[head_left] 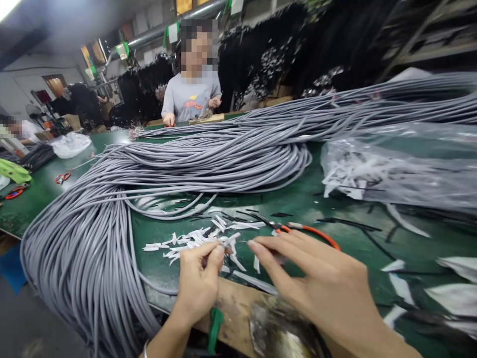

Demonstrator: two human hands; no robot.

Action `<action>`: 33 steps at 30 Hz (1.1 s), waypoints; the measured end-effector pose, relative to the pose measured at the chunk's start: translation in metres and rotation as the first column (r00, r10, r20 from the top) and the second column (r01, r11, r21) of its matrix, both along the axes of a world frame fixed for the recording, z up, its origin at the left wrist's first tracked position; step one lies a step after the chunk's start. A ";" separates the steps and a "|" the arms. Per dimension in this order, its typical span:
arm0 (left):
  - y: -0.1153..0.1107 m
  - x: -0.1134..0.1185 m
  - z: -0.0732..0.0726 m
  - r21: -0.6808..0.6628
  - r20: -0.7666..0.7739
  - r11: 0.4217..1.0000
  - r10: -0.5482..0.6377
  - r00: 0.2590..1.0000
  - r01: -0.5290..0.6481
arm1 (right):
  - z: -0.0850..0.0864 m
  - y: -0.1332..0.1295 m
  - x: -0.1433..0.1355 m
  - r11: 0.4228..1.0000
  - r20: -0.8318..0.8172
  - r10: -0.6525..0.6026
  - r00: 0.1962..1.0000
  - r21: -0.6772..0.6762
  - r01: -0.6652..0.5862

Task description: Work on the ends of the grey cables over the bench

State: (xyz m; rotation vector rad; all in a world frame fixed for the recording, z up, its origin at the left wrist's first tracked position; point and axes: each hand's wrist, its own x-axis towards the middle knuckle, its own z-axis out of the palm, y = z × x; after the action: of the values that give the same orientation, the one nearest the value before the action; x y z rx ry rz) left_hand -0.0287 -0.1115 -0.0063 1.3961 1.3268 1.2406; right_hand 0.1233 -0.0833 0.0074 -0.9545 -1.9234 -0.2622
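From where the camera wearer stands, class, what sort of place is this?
Probably a cable-assembly workshop: a huge bundle of grey cables sprawls over a green worktable, orange-handled cutters lie among white scraps, and another person works opposite.

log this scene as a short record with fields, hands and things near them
left hand: fingers pinched on a small white scrap
right hand: open, fingers spread over the table edge, holding nothing visible
scraps: white scraps just beyond both hands
cutters: orange-handled cutters beyond the right hand
cables: grey cables piled across the green table
bag: clear plastic bag at right
other person: seated across the table
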 end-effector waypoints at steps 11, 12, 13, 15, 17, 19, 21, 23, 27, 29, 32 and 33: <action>0.001 -0.002 -0.003 0.005 -0.022 0.996 -0.087 0.996 0.087 | -0.005 0.001 -0.004 0.995 0.092 0.086 0.992 -0.060 -0.081; 0.001 -0.003 -0.003 -0.004 -0.009 0.995 -0.101 0.995 0.100 | -0.005 0.002 -0.004 0.990 0.078 0.108 0.991 -0.104 -0.099; 0.001 -0.004 -0.002 -0.013 0.013 0.993 -0.119 0.993 0.119 | -0.004 0.002 -0.004 0.977 0.055 0.140 0.989 -0.167 -0.130; 0.002 -0.006 0.000 -0.039 0.077 0.985 -0.165 0.983 0.168 | -0.003 0.002 -0.004 0.923 -0.029 0.222 0.975 -0.315 -0.220; 0.003 -0.008 0.002 -0.070 0.145 0.974 -0.206 0.968 0.217 | -0.001 0.002 -0.006 0.859 -0.117 0.286 0.951 -0.408 -0.308; 0.003 -0.008 0.003 -0.085 0.184 0.969 -0.215 0.959 0.234 | 0.001 0.001 -0.007 0.846 -0.161 0.309 0.937 -0.403 -0.348; 0.002 -0.006 0.003 -0.072 0.189 0.973 -0.200 0.961 0.217 | 0.001 0.001 -0.007 0.852 -0.175 0.321 0.931 -0.377 -0.365; 0.000 -0.004 0.001 -0.049 0.160 0.982 -0.174 0.972 0.184 | -0.001 0.001 -0.006 0.829 -0.215 0.332 0.918 -0.398 -0.393; -0.002 -0.003 -0.003 0.006 0.056 0.989 -0.145 0.988 0.145 | -0.009 0.005 -0.004 0.552 -0.404 0.338 0.850 -0.646 -0.527; -0.003 -0.005 -0.003 0.064 0.008 0.988 -0.140 0.990 0.139 | -0.014 0.007 -0.005 0.316 -0.540 0.283 0.793 -0.728 -0.608; -0.004 -0.007 -0.003 0.119 -0.016 0.982 -0.147 0.989 0.148 | -0.019 0.007 -0.008 0.094 -0.651 0.178 0.738 -0.736 -0.671; -0.003 -0.007 -0.002 0.112 -0.012 0.982 -0.150 0.989 0.150 | -0.019 0.007 -0.009 0.091 -0.653 0.176 0.736 -0.734 -0.673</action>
State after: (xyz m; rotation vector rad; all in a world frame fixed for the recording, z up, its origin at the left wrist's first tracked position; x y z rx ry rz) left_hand -0.0355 -0.1149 -0.0086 1.5486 1.1454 1.2278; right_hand 0.1145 -0.0763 -0.0114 -0.9256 -1.7098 1.6499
